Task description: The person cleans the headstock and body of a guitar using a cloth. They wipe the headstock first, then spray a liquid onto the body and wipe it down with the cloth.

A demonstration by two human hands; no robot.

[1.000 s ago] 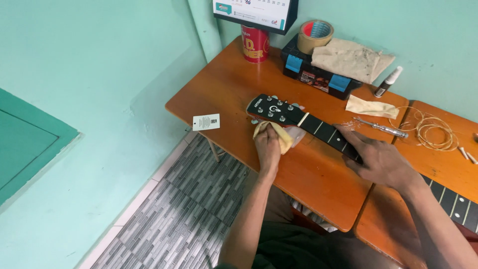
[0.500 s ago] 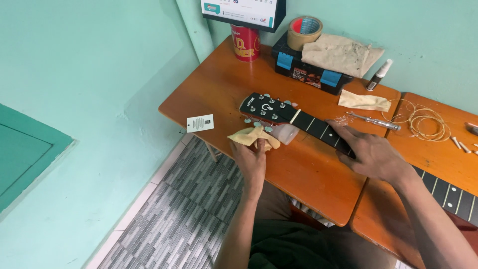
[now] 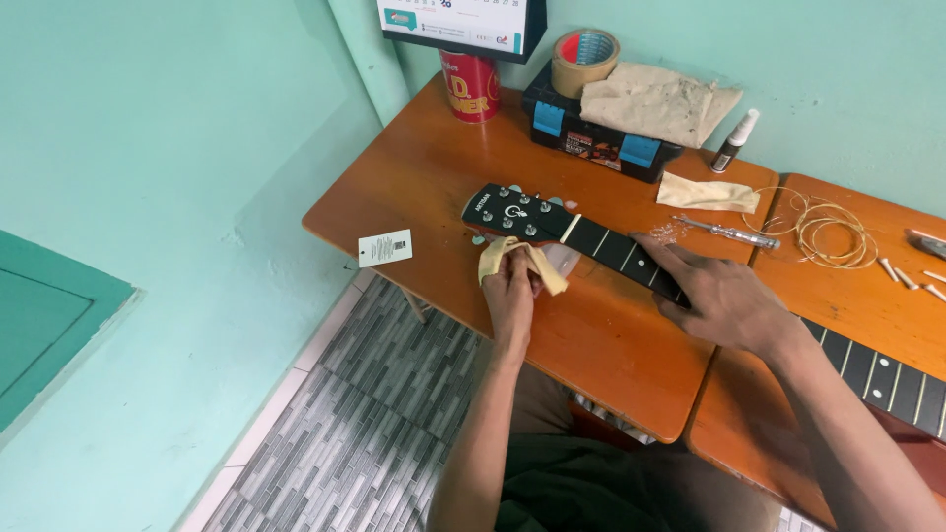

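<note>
Left hand: the left hand point(image 3: 512, 286) grasps a yellow cloth point(image 3: 520, 258), the fingers closed on it, at the near edge of the headstock point(image 3: 512, 211).
Right hand: the right hand point(image 3: 717, 296) lies flat and released on the black guitar neck point(image 3: 621, 254), pressing it down on the surface point(image 3: 434, 187); it grips nothing.
Change: a second ago the cloth was pressed on the headstock beside the nut; half a second ago it was lifted toward the person; now it is again at the near side, below the tuning posts. The right hand has stayed on the neck. I judge that the wiping goes on in short strokes and is not finished.
Guitar: the neck runs from the headstock to the right, across the gap to a second orange table point(image 3: 857, 296); no strings show on it.
Around: a white tag point(image 3: 385, 247) lies at the left edge. Behind stand a red can point(image 3: 471, 87), a black toolbox point(image 3: 601, 133) with a tape roll point(image 3: 585, 61) and a beige rag point(image 3: 655, 99) on it, and a small spray bottle point(image 3: 735, 143).
In the way: a folded cloth point(image 3: 708, 193), a screwdriver point(image 3: 727, 232) and coiled strings point(image 3: 828, 229) lie near the neck, behind the right hand, apart from the wiping place.
</note>
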